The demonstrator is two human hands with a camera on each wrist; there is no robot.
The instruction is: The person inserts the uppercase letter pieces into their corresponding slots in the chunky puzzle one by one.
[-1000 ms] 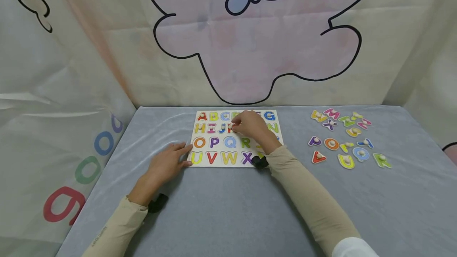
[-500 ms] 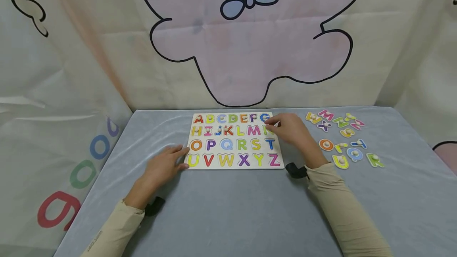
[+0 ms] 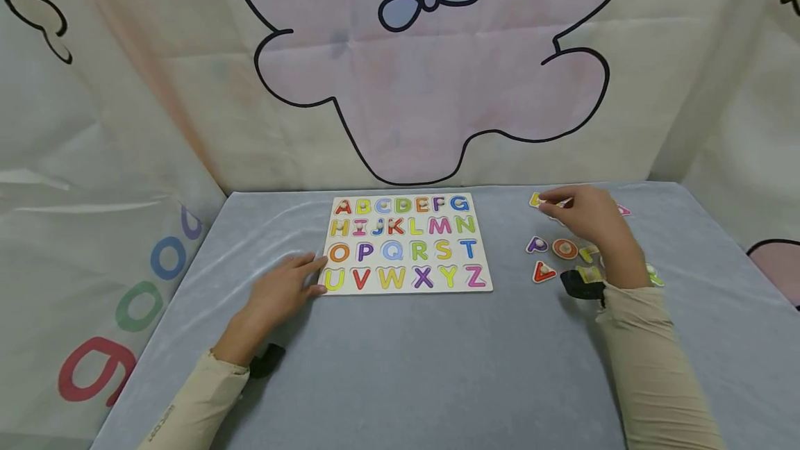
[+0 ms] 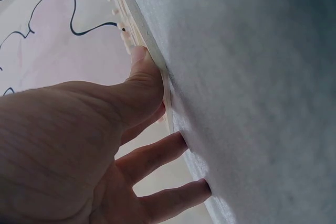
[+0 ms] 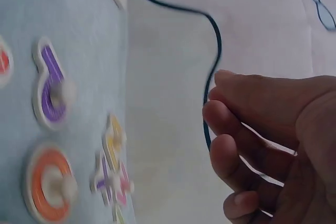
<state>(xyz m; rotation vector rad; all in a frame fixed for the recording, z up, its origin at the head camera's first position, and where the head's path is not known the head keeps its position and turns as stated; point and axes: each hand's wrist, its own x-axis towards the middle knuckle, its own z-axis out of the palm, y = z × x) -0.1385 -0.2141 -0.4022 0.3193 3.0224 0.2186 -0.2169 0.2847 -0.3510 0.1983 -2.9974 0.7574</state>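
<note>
A white alphabet puzzle board [image 3: 400, 264] lies flat on the table. Knobbed letters sit along its top row and from H to the red K [image 3: 396, 226]. My left hand [image 3: 281, 290] rests at the board's left edge; in the left wrist view its thumb [image 4: 140, 74] touches the edge and fingertips touch the cloth. Over the loose letters at right, my right hand [image 3: 587, 214] hovers with loosely curled fingers, holding nothing in the right wrist view. Close by are a yellow W [image 3: 534, 199], a purple P [image 3: 536, 245] and an orange O [image 3: 565, 249].
A red V [image 3: 544, 271] lies in front of the P. Several other loose letters are partly hidden under my right hand and wrist. Grey-blue cloth [image 3: 400, 367] covers the table, and a printed fabric wall [image 3: 400, 123] rises behind it.
My right hand has left the K on the board and travelled right to the loose letters. The K now shows seated with its knob. My left hand stays at the board's edge.
</note>
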